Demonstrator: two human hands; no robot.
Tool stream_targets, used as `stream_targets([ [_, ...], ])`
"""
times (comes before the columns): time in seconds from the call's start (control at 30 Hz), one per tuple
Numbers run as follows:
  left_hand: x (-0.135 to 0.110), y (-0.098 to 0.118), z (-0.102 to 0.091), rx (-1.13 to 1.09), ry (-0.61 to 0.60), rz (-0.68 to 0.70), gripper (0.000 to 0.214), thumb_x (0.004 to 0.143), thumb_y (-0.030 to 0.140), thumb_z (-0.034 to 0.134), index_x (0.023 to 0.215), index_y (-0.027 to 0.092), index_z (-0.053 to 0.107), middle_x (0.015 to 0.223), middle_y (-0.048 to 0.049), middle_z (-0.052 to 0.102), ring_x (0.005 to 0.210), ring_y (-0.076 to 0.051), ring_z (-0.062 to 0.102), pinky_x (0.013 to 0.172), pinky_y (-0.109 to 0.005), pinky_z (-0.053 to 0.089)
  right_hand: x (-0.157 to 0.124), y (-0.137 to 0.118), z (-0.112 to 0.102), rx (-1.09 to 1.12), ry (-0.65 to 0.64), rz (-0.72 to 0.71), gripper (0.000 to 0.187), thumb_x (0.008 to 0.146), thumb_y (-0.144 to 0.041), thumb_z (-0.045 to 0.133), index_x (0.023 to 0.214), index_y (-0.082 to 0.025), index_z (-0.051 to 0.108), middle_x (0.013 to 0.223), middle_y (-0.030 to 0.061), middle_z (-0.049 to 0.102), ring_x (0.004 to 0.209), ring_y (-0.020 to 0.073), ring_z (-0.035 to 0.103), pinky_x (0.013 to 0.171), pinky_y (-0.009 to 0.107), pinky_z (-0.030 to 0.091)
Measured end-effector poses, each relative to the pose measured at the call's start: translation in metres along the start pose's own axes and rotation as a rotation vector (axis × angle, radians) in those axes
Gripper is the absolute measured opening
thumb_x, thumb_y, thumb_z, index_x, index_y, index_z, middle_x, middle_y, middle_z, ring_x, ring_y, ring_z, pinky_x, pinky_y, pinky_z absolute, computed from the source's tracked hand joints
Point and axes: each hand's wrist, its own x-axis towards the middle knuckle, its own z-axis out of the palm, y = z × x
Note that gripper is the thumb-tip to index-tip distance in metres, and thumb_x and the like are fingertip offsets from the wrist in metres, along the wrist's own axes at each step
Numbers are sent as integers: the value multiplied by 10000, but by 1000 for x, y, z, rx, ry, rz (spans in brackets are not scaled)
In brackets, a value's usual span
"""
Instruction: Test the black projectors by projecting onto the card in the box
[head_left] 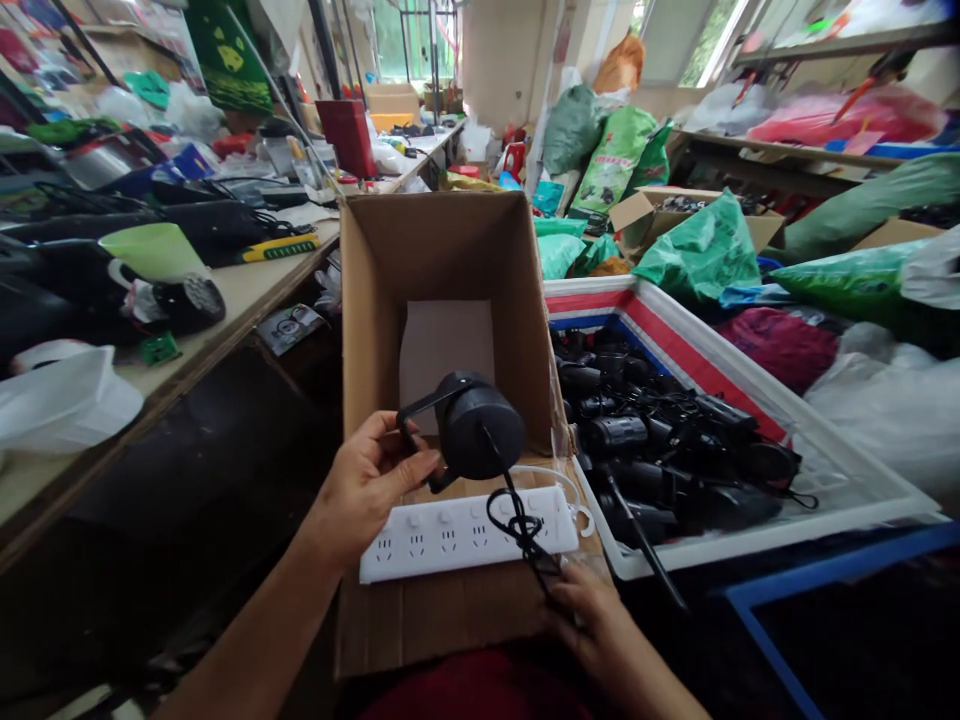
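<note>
Holding the black cylindrical lamp [480, 425] over the near edge of the open cardboard box [442, 250], the left hand [367, 490] curls its fingers around the lamp's flat black bracket [420, 400], with the thumb extended toward the housing. The lamp touches this hand and sits well above the right hand [600, 630], which is at the bottom edge of the view. The right hand is partly closed and pinches the black cable [525, 530] that drops from the lamp and forms a loose coil between the two hands.

Directly below the lamp and the coil, a white power strip [465, 535] lies flat on the box's near flap, sockets facing up. Inside the box, a white card [442, 350] rests against the far wall (its lower part is hidden behind the lamp).

Just right of the box stands a white plastic crate [675, 330] with red and blue stripes, filled with similar black lamps [660, 450] and tangled cables. Green plastic sacks [697, 250] lie beyond the crate. A long workbench [247, 290] runs along the left, carrying assorted black equipment.
</note>
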Motion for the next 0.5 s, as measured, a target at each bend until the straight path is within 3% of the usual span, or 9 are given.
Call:
stream_targets([
  [0.07, 2, 4, -5, 48, 17, 36, 323, 704, 259, 774, 870, 170, 512, 704, 59, 617, 664, -113, 655, 620, -211, 537, 6, 2, -19, -78, 43, 3, 211, 806, -330, 575, 698, -195, 695, 847, 107, 681, 791, 262, 653, 710, 376, 530],
  [0.13, 5, 6, -10, 63, 26, 45, 318, 721, 260, 761, 889, 176, 504, 715, 55, 627, 669, -115, 658, 613, -212, 540, 13, 1, -33, -19, 165, 38, 231, 817, -380, 577, 765, -189, 698, 809, 92, 687, 735, 242, 657, 658, 341, 530],
  [0.27, 15, 2, -13, 51, 33, 43, 351, 732, 255, 740, 966, 181, 489, 719, 46, 631, 650, -118, 652, 589, -220, 543, 34, -4, -40, 70, 389, 75, 288, 823, -447, 571, 828, -173, 658, 671, 48, 663, 581, 191, 620, 557, 294, 503],
  [0.4, 21, -8, -11, 13, 22, -73, 401, 725, 255, 714, 1027, 167, 465, 709, 28, 640, 634, -129, 647, 563, -230, 536, 53, -5, -33, 54, 392, 2, 267, 843, -403, 530, 784, -169, 647, 588, 23, 608, 552, 175, 591, 536, 279, 484],
  [0.5, 23, -16, -13, -34, -3, -122, 415, 707, 254, 707, 1021, 161, 453, 680, 20, 649, 616, -133, 639, 570, -248, 537, 58, -2, -32, 36, 360, -61, 196, 827, -314, 531, 785, -168, 655, 651, 44, 652, 595, 183, 616, 557, 281, 496],
])
